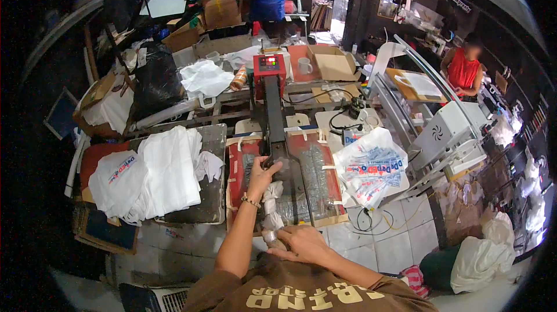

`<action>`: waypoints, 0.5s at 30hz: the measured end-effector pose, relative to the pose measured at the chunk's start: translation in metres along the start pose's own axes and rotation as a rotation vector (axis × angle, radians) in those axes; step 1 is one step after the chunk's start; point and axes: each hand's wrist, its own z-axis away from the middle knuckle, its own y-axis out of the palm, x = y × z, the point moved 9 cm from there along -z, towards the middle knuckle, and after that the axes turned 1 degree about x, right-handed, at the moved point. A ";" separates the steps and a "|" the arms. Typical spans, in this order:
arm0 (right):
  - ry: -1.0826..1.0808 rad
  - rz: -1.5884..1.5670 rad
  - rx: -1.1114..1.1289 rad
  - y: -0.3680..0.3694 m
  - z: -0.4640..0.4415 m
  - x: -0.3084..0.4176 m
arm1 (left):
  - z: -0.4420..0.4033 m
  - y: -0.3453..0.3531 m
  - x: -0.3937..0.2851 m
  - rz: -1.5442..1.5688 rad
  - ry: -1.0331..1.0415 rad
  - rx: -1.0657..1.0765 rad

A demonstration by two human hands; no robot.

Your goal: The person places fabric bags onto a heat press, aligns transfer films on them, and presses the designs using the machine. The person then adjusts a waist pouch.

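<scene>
While the left hand (pixel 263 176) grasps the press (pixel 273 109) ahead of the right hand (pixel 304 244), which clasps the wrapped handle (pixel 272 207), steady, even force seems best

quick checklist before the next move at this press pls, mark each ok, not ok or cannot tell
1. Right hand on the wrapped handle: ok, at its near end.
2. Left hand clear of the press arm: not ok, it is right at the arm's front end.
3. Display lit: ok, though its figures are too small to read.
4. White pile off the press: ok, it lies to the left.
5. Printed sheets off the press: ok, they lie to the right.
6. Anything under the press plate: cannot tell, hidden from this view.
</scene>
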 end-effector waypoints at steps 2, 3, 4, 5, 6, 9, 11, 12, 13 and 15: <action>-0.006 -0.001 -0.007 0.000 0.000 0.000 | 0.000 0.001 -0.001 0.049 0.044 -0.001; -0.011 -0.002 -0.013 0.000 0.000 0.001 | -0.001 0.001 0.000 0.049 0.044 0.000; -0.011 -0.001 -0.014 -0.001 0.001 0.002 | -0.002 0.001 0.001 0.049 0.051 -0.001; 0.003 0.035 -0.013 -0.002 0.002 0.004 | -0.003 0.000 0.002 0.050 0.058 -0.002; 0.016 0.071 -0.012 -0.002 0.003 0.005 | -0.004 -0.001 0.004 0.050 0.059 -0.002; 0.012 0.178 -0.025 -0.003 0.007 0.010 | -0.007 -0.005 0.009 -0.042 0.013 -0.021; 0.016 0.185 -0.039 0.000 0.009 0.008 | -0.007 -0.004 0.008 -0.015 0.032 -0.016; 0.019 0.192 -0.052 0.000 0.009 0.007 | -0.007 -0.004 0.009 -0.014 0.032 -0.016; 0.018 0.192 -0.051 0.001 0.009 0.007 | -0.007 -0.004 0.010 -0.018 0.022 -0.013; 0.041 0.186 -0.016 0.004 0.008 0.005 | -0.007 -0.005 0.010 -0.021 0.015 -0.013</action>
